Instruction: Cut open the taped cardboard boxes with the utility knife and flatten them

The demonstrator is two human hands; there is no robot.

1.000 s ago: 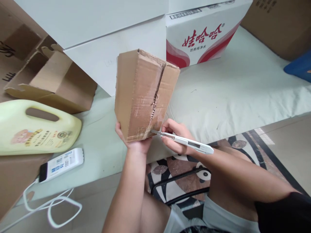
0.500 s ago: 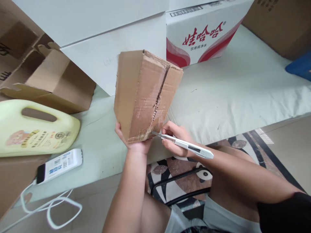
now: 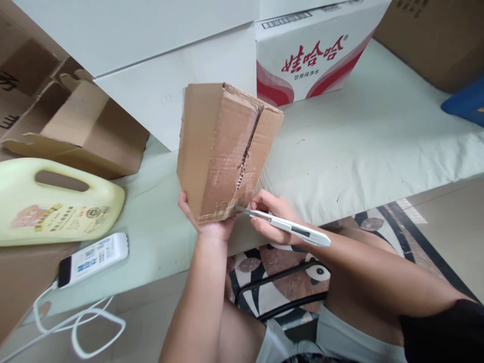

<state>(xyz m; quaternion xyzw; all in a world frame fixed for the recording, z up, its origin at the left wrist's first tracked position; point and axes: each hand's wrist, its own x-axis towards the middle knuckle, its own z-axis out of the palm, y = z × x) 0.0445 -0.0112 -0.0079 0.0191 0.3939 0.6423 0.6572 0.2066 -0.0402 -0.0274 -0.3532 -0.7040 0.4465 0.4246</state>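
Note:
A small brown cardboard box (image 3: 227, 151) is held up, tilted, in front of me. My left hand (image 3: 215, 228) grips its lower end from below, with most of the fingers hidden behind the box. In my right hand (image 3: 273, 218) is a white utility knife (image 3: 293, 229), pinched near its front end. The blade's tip touches the lower part of the box face, below a ragged slit along the seam. That slit runs from the top edge to about the middle of the face; the cardboard around it is scuffed.
On the pale cloth-covered surface (image 3: 325, 166), a white and red carton (image 3: 313, 60) stands behind the box. To the left are a yellow jug (image 3: 60, 201), a white power strip (image 3: 94, 258) with its cable, and an opened cardboard box (image 3: 98, 131). A blue object (image 3: 465, 103) lies far right.
The view has shifted very slightly. Both hands, the box and the knife keep nearly the same position, with the blade tip at the same spot.

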